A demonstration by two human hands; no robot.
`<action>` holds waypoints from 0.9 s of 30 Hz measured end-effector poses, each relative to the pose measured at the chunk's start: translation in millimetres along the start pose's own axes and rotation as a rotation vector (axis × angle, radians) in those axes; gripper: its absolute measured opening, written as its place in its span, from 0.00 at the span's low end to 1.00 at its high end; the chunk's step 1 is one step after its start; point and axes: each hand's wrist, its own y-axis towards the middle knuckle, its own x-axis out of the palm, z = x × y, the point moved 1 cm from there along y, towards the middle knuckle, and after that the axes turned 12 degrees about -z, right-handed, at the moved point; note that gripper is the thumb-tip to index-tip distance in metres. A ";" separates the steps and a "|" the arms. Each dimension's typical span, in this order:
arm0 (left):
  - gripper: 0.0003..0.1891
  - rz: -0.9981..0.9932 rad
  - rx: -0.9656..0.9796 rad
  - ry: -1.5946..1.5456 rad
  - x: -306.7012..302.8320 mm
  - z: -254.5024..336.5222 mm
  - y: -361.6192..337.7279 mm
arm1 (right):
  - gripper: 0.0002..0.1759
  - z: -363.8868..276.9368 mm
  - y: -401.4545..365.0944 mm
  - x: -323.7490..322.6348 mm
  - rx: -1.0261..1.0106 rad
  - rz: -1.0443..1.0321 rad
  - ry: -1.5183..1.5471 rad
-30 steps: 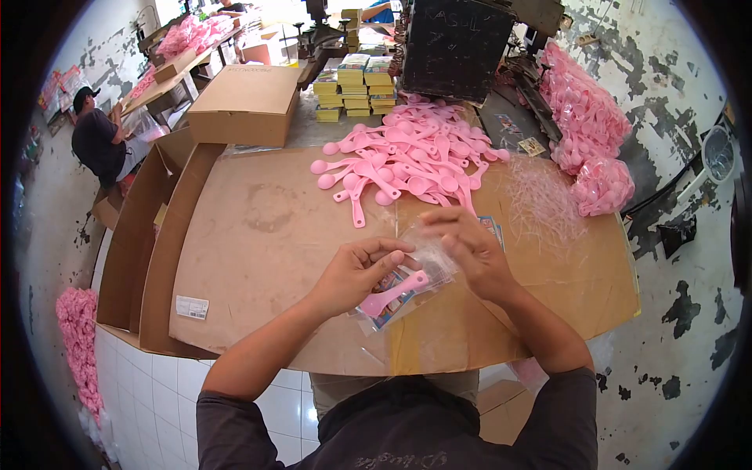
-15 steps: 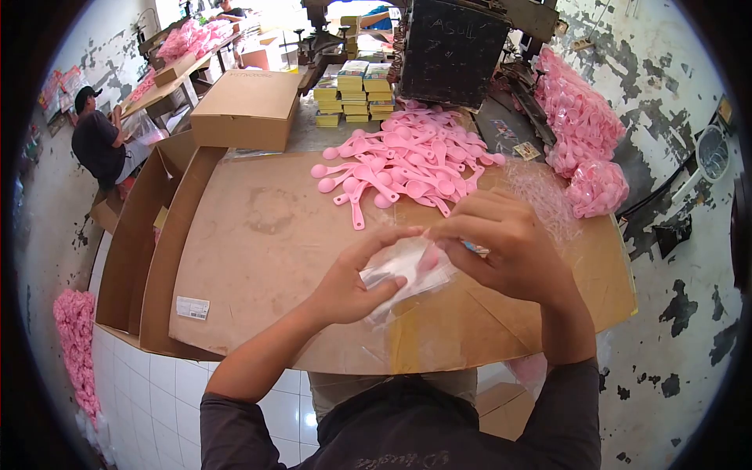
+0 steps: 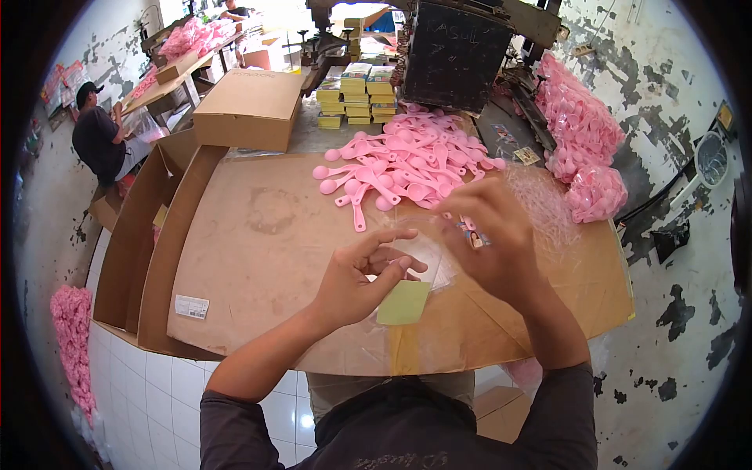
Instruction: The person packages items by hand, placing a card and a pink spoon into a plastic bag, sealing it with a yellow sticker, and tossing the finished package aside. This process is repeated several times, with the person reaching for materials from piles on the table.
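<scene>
My left hand (image 3: 356, 278) is over the near middle of the cardboard sheet, fingers curled around a clear plastic bag (image 3: 424, 254), thumb on the near side. A pale yellow-green card (image 3: 403, 303) shows just below that thumb. To the right, my right hand (image 3: 489, 247) is raised with bent fingers, smeared by motion; whether it grips anything I cannot tell. Part of a colourful printed card (image 3: 471, 236) shows behind its fingers. Beyond both hands lies a heap of pink plastic measuring scoops (image 3: 407, 160).
A cardboard sheet (image 3: 258, 258) covers the table. Clear plastic wrappers (image 3: 540, 200) lie at the right, near bagged pink scoops (image 3: 580, 117). Yellow-edged card stacks (image 3: 356, 98), a closed carton (image 3: 247, 110) and a black machine box (image 3: 450, 55) stand behind. A person (image 3: 102, 137) sits at far left.
The pink item seen at the bag between my hands no longer shows. A yellow-green card has come into view under my left thumb. My right hand has lifted slightly away from my left.
</scene>
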 end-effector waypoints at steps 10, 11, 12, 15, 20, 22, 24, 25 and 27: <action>0.31 -0.033 -0.028 0.369 5.2 -3.8 -4.5 | 0.14 -4.6 -3.4 27.8 -0.242 -0.150 -0.508; 0.30 -0.058 -0.044 0.419 6.6 0.3 -4.8 | 0.13 -3.3 -3.1 28.8 -0.206 -0.173 -0.476; 0.29 -0.084 -0.061 0.469 8.1 3.7 -4.8 | 0.11 -1.6 -1.5 29.8 -0.168 -0.196 -0.444; 0.26 -0.083 -0.062 0.348 7.6 9.2 -2.5 | 0.06 15.9 1.8 22.0 -0.037 -0.087 -0.228; 0.22 -0.033 -0.180 -0.022 -10.7 -2.0 -1.9 | 0.09 97.1 -52.9 -56.5 0.460 -0.509 1.334; 0.21 -0.019 -0.196 -0.097 -15.9 -3.1 1.0 | 0.06 150.8 -88.7 -72.5 0.640 -0.364 0.978; 0.20 -0.018 -0.193 -0.134 -17.0 -3.0 2.3 | 0.08 205.6 -129.2 -65.0 0.798 -0.219 0.616; 0.19 -0.013 -0.187 -0.144 -16.3 -4.2 3.0 | 0.11 221.9 -141.8 -65.1 0.865 -0.145 0.431; 0.19 -0.001 -0.177 -0.161 -15.2 -8.2 3.9 | 0.15 222.3 -167.3 -67.2 0.517 -0.208 -0.465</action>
